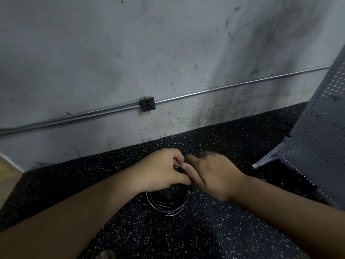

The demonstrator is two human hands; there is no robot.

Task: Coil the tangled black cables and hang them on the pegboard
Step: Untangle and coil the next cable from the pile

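Note:
A black cable [169,205] wound into several round loops hangs below my hands over the speckled black floor. My left hand [162,170] grips the top of the coil with curled fingers. My right hand [212,174] is pressed against the left one at the coil's top, fingers curled there; its fingertips are slightly blurred and hidden behind the left hand. A grey perforated pegboard [317,131] leans at the right edge of the view.
A stained grey wall [130,53] stands ahead, with a metal conduit [224,86] and a dark outlet box [147,104] low on it. More black cable [276,176] lies in a dark heap at the pegboard's foot. A toe [105,255] shows at the bottom edge.

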